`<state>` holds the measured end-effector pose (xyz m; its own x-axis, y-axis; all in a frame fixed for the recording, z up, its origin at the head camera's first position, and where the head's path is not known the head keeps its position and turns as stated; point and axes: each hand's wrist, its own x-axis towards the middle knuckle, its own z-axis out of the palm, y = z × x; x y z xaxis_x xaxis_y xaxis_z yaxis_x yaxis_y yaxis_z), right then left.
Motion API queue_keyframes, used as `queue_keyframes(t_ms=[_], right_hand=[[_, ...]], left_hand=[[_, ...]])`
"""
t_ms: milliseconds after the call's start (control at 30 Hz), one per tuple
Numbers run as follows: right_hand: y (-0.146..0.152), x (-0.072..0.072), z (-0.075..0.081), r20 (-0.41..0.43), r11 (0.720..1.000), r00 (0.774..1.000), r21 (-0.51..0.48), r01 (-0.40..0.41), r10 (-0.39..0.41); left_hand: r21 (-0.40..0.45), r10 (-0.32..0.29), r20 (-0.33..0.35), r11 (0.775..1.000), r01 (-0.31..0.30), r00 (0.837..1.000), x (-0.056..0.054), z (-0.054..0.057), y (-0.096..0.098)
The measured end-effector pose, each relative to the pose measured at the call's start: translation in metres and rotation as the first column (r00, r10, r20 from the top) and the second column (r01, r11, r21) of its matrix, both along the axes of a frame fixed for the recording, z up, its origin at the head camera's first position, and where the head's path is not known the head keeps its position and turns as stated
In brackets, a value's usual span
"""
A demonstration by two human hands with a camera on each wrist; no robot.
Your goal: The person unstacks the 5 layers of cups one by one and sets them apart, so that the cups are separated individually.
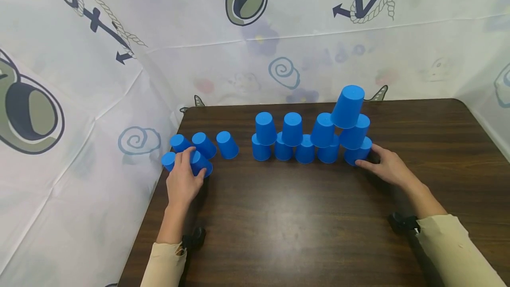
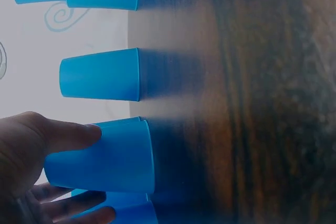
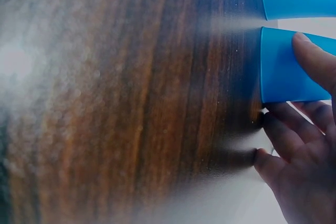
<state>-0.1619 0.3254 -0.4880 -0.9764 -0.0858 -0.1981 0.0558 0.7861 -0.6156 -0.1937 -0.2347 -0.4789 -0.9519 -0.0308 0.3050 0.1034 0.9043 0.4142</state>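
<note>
Several upside-down blue cups form a stacked wall, with a bottom row, a second row resting across it and a single top cup [image 1: 348,106] at the right. My right hand [image 1: 388,166] holds the bottom row's rightmost cup [image 1: 357,152], thumb on its near side and fingers at its right. At the left, my left hand [image 1: 184,180] grips a blue cup [image 2: 105,156] standing mouth down, thumb on one side and fingers on the other. Beside that hand are a partly hidden cup [image 1: 168,161] and, behind it, two more cups, one of them a slanted-looking cup [image 1: 204,145].
A lone blue cup [image 1: 227,145] stands between the left group and the wall of cups. The dark wooden table [image 1: 295,225] extends toward me. Printed cloth [image 1: 223,65] hangs behind the table and along its left side.
</note>
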Motion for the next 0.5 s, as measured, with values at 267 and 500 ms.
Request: queue_keyframes(t_ms=[267, 500], right_hand=[[0.001, -0.001, -0.001, 0.009, 1.000, 1.000, 0.012, -0.004, 0.004], [0.001, -0.001, -0.001, 0.018, 1.000, 1.000, 0.009, -0.002, 0.002]], left_hand=[[-0.023, 0.003, -0.059, 1.000, -0.004, 0.998, 0.009, 0.012, 0.005], [-0.064, -0.022, -0.206, 0.998, 0.009, 0.978, 0.012, 0.031, 0.015]])
